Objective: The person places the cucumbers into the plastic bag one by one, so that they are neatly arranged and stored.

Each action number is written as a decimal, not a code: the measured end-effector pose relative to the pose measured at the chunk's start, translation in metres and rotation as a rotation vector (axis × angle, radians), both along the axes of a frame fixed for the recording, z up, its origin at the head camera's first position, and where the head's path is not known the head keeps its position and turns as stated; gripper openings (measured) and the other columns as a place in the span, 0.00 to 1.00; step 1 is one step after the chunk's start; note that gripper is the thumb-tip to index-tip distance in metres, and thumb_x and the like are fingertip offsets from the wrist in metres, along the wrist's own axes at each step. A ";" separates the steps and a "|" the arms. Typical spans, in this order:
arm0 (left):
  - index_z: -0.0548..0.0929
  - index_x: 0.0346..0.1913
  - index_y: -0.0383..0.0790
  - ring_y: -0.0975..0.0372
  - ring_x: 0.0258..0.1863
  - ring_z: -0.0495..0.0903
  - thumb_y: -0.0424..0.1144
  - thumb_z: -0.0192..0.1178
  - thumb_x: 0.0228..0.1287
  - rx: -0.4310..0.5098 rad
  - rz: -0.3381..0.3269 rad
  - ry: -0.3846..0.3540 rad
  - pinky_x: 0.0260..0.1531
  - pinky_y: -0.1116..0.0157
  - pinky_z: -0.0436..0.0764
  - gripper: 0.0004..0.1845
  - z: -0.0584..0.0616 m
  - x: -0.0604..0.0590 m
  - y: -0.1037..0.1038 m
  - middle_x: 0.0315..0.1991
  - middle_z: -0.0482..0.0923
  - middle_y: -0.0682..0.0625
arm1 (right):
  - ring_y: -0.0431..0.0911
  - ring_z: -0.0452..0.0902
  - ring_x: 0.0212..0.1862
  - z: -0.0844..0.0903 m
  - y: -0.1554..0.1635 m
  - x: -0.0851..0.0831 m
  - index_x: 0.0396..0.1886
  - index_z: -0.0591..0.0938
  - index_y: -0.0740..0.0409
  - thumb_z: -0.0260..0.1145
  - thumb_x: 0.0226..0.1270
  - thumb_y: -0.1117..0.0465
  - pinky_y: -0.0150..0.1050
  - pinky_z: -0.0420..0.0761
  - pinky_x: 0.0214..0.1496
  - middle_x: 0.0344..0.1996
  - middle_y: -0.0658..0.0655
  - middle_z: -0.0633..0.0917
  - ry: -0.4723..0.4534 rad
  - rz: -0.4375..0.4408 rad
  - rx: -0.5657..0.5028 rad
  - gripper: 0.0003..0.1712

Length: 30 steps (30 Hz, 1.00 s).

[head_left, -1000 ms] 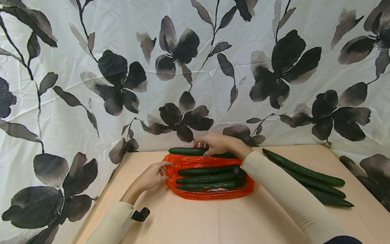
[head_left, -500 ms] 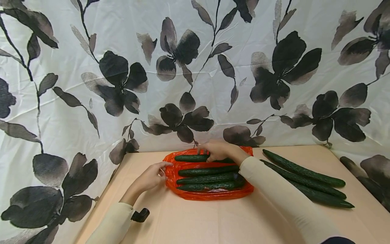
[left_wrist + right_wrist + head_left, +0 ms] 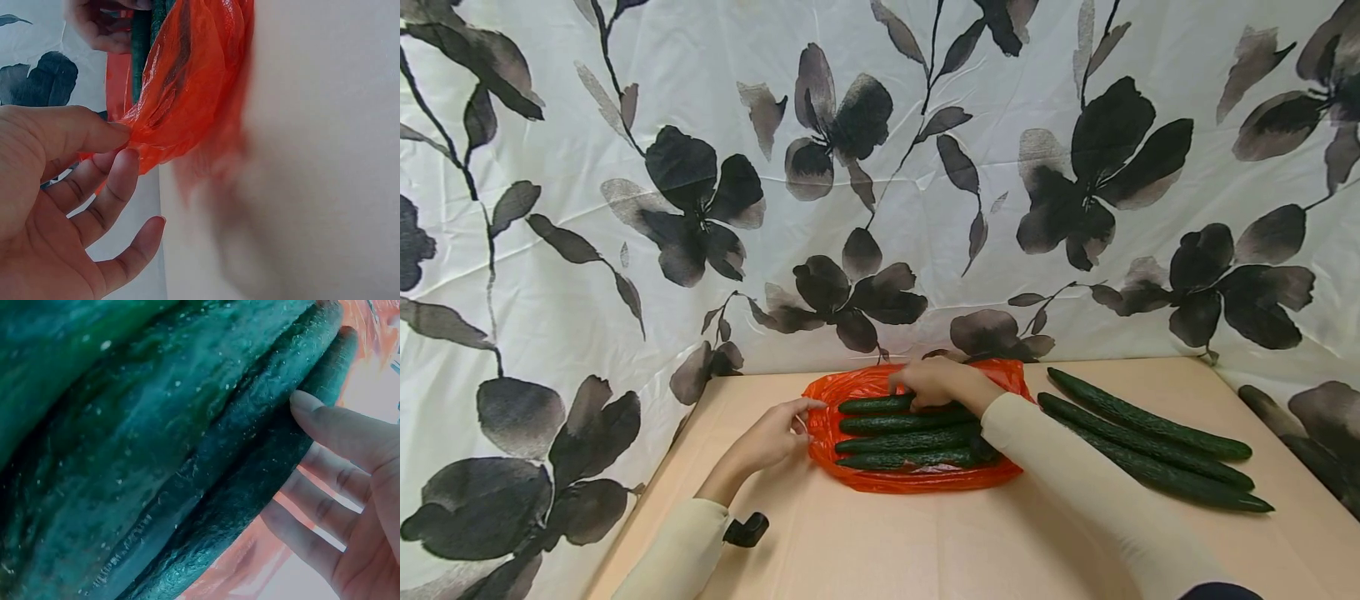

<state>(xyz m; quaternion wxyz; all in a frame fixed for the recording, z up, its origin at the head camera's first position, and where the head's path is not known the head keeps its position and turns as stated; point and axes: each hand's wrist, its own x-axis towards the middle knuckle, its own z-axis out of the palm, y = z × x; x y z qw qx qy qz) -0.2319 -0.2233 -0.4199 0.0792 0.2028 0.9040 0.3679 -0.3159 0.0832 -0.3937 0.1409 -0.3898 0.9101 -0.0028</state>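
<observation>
- L hand (image 3: 771, 437) pinches orange bag (image 3: 917, 479) rim w/ thumb + forefinger, likely to hold the mouth open; wrist cam shows the pinch (image 3: 125, 134), head view doesn't.
- R hand (image 3: 936, 382), fingers curled round top cucumber (image 3: 876, 405), sets it on 3 others in bag.
- 3 spare cucumbers (image 3: 1150, 429) lie right, on table (image 3: 925, 542).

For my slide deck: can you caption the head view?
Left hand pinches the orange plastic bag while the right hand sets a cucumber beside three others on it.
</observation>
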 end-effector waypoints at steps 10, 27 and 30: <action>0.78 0.64 0.33 0.57 0.36 0.75 0.15 0.55 0.53 -0.003 -0.007 0.003 0.34 0.68 0.76 0.32 -0.002 -0.001 -0.001 0.37 0.77 0.47 | 0.44 0.81 0.52 -0.005 0.002 -0.003 0.65 0.80 0.41 0.68 0.71 0.58 0.47 0.80 0.55 0.51 0.47 0.85 -0.031 -0.009 0.027 0.24; 0.78 0.64 0.34 0.57 0.35 0.75 0.19 0.59 0.56 -0.003 0.003 0.010 0.34 0.67 0.76 0.29 -0.003 -0.001 -0.001 0.37 0.77 0.47 | 0.44 0.83 0.49 0.038 0.045 0.021 0.60 0.83 0.43 0.68 0.71 0.56 0.47 0.82 0.50 0.53 0.52 0.86 0.024 -0.013 -0.080 0.19; 0.79 0.64 0.34 0.57 0.34 0.75 0.20 0.60 0.56 -0.005 0.006 0.016 0.34 0.67 0.76 0.29 -0.004 -0.002 -0.001 0.36 0.77 0.48 | 0.44 0.83 0.48 0.046 0.057 0.026 0.60 0.83 0.43 0.69 0.70 0.56 0.46 0.83 0.49 0.51 0.52 0.87 0.033 -0.038 -0.093 0.20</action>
